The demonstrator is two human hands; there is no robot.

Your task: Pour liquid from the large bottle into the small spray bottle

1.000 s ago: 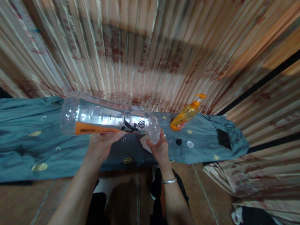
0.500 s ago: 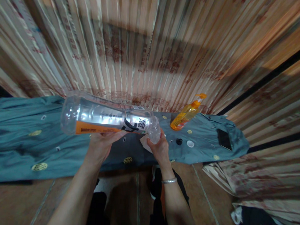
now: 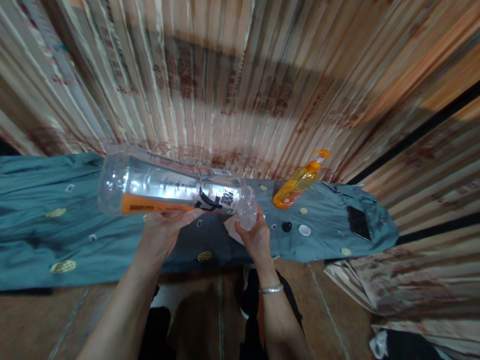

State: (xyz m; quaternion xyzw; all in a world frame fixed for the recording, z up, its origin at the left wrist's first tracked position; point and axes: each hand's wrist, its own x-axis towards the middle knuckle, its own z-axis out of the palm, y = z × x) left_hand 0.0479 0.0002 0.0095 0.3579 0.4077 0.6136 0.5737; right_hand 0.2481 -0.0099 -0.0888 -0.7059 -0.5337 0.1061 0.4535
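Observation:
A large clear plastic bottle (image 3: pixel 164 184) with an orange and silver label lies level in the air above the green cloth, its neck to the right. My left hand (image 3: pixel 166 227) grips it from below, near the middle. At the neck, my right hand (image 3: pixel 256 231) is closed round a small clear rounded piece (image 3: pixel 247 213) that touches the bottle's mouth. A whitish flat item (image 3: pixel 233 230) lies on the cloth beneath, partly hidden by my right hand.
An orange pump bottle (image 3: pixel 297 185) stands right of my hands. Nearer lie a small black object (image 3: pixel 287 226) and a white round cap (image 3: pixel 304 230). A dark phone (image 3: pixel 358 222) rests at the right end of the green cloth (image 3: pixel 113 249). Pleated curtains (image 3: pixel 229 68) hang behind.

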